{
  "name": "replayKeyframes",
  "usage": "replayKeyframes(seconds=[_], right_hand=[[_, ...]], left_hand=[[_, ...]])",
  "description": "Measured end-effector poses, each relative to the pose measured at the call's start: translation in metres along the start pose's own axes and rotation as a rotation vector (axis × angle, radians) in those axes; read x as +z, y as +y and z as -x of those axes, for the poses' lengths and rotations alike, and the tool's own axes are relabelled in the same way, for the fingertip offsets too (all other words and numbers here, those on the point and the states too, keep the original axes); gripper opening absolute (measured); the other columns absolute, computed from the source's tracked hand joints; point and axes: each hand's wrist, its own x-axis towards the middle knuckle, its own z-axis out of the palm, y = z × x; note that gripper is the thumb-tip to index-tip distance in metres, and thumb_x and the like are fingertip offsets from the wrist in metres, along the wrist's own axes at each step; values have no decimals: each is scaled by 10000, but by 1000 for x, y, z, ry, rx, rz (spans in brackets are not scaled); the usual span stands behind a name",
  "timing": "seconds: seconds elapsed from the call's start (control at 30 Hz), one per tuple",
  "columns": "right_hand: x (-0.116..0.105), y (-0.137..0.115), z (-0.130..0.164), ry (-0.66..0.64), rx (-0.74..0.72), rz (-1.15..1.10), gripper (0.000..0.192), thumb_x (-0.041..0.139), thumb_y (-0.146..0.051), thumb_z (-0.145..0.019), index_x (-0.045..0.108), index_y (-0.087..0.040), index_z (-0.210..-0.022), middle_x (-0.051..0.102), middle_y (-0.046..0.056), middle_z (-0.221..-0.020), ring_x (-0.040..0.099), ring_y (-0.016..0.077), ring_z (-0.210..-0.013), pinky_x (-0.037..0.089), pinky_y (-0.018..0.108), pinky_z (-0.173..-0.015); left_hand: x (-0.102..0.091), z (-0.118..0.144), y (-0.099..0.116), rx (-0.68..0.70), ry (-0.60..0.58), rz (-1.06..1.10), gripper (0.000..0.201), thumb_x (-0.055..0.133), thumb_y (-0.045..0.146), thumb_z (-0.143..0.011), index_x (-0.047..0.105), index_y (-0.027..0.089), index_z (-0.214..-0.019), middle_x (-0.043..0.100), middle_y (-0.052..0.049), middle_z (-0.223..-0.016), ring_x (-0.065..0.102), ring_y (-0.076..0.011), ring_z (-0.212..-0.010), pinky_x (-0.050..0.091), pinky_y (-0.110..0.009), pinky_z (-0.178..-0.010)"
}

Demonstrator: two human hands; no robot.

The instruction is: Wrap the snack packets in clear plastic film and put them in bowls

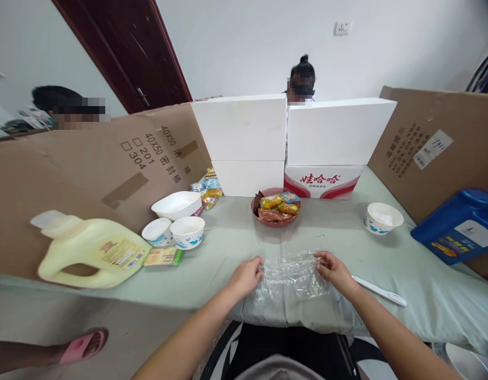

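A crumpled sheet of clear plastic wrap (292, 275) lies on the pale green cloth at the near edge of the table (236, 248). My left hand (247, 275) pinches its left edge and my right hand (334, 270) pinches its right edge, holding it spread between them. Beyond the wrap stands a dark red bowl (276, 217) filled with several wrapped snacks (278, 203). A white plastic utensil (380, 291) lies just right of my right wrist.
A yellow jug (91, 252) lies on its side at left, near two small bowls (174, 232), a white dish (177, 203) and snack packets (207, 189). A white bowl (383, 217) and blue jug (457, 226) are at right. Cardboard and white boxes (244, 126) wall the table; people sit behind.
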Motion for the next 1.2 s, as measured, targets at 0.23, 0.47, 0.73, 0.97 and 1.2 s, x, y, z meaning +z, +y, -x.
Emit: replayKeyframes(seconds=[0.23,0.47,0.73,0.97,1.2], right_hand=[[-10,1,13,25,-22,40,474,610,-339,-606,579,-213,-1062,566,-34,-751,562,129,-654,481,279,-626],[-8,3,8,62,84,151,351,543,-482,-708,608,-215,-926,576,-34,-683,558,127,-513,444,269,-524],[-6,-2,-17,74,117,287,247,403,-408,-836,550,-221,-770,607,-27,-609,611,136,-548,418,233,-516],[6,-13,-17,13,26,448,198,466,-387,-854,578,-224,-871,651,-29,-670,605,128,-560,418,233,-554],[1,-20,4,68,-111,729,202,529,-222,-810,618,-192,-989,664,54,-883,612,195,-773,430,298,-702]], left_hand=[[-6,-15,0,-5,154,-22,195,599,112,-777,570,201,-948,659,-6,-828,636,-168,-743,479,-280,-727],[13,24,44,538,373,-275,212,494,196,-890,569,190,-1088,609,-86,-1082,548,-244,-1029,443,-414,-913],[68,61,35,698,166,-542,92,538,120,-874,573,176,-811,556,-18,-750,501,-190,-777,397,-328,-735],[61,62,30,745,164,-549,112,512,150,-904,575,170,-813,547,-29,-765,482,-187,-781,373,-329,-762],[43,84,39,571,73,-585,34,594,162,-847,586,171,-815,595,-38,-797,541,-220,-796,439,-332,-678]])
